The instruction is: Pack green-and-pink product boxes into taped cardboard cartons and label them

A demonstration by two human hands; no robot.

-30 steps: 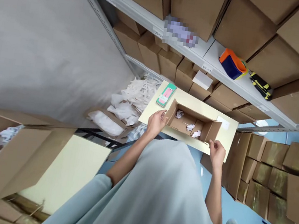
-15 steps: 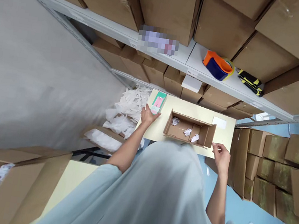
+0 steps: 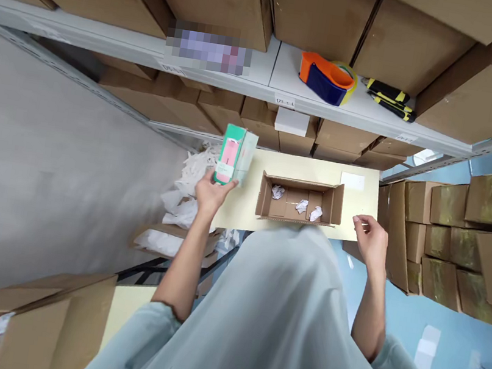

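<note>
My left hand [image 3: 214, 193] grips the lower end of a small green and white product box [image 3: 231, 153] with a pink item pictured on it. It is raised above the left end of the table. An open cardboard box [image 3: 267, 197] lies in front of me, with several crumpled pieces of paper [image 3: 301, 206] on its bottom. To the right of that box, my right hand [image 3: 371, 237] hovers by the table edge, its fingers loosely curled and apart. Nothing shows between them.
A white card [image 3: 352, 181] lies on the pale table [image 3: 242, 208]. On the shelf [image 3: 286, 67] above are an orange and blue tape dispenser [image 3: 326, 79] and yellow-black cutters [image 3: 390, 99]. Waste paper [image 3: 183, 200] heaps at left; stacked cartons [image 3: 450, 209] stand at right.
My left hand has taken hold of the product box and lifted it off the table, showing its side. My right hand has moved away from the cardboard box's corner. The view has shifted.
</note>
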